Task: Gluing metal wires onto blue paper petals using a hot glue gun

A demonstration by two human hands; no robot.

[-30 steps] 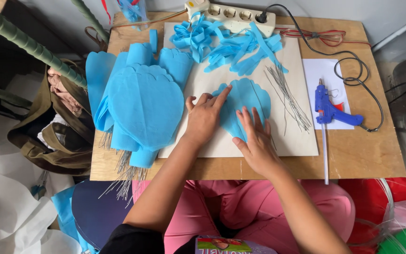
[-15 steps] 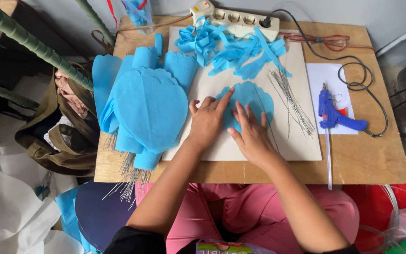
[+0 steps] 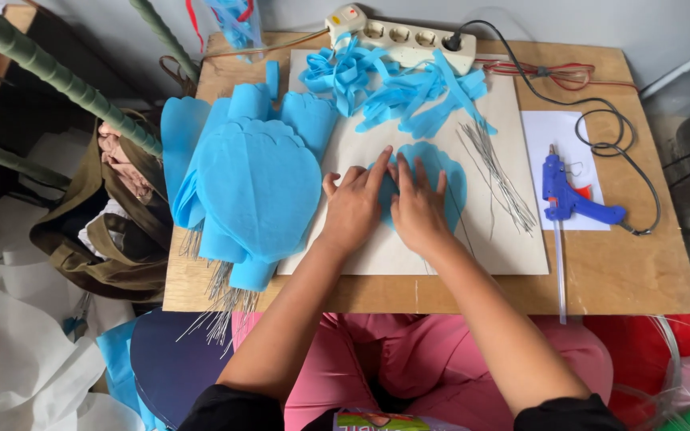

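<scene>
Palms flat, my left hand (image 3: 354, 209) and right hand (image 3: 418, 209) press the blue paper petal (image 3: 450, 177) onto the board (image 3: 513, 247), smoothing comes next, I reckon.

A small plywood table (image 3: 640, 279) stands against a pale grey wall (image 3: 569, 20), lit evenly by soft daylight. To its left, 2 green wrapped poles (image 3: 49, 76) slant across a heap of olive-brown cloth (image 3: 97, 239). White paper sheets (image 3: 17, 359) lie crumpled on the floor (lower left corner), with red fabric (image 3: 664, 343) at the right.
</scene>
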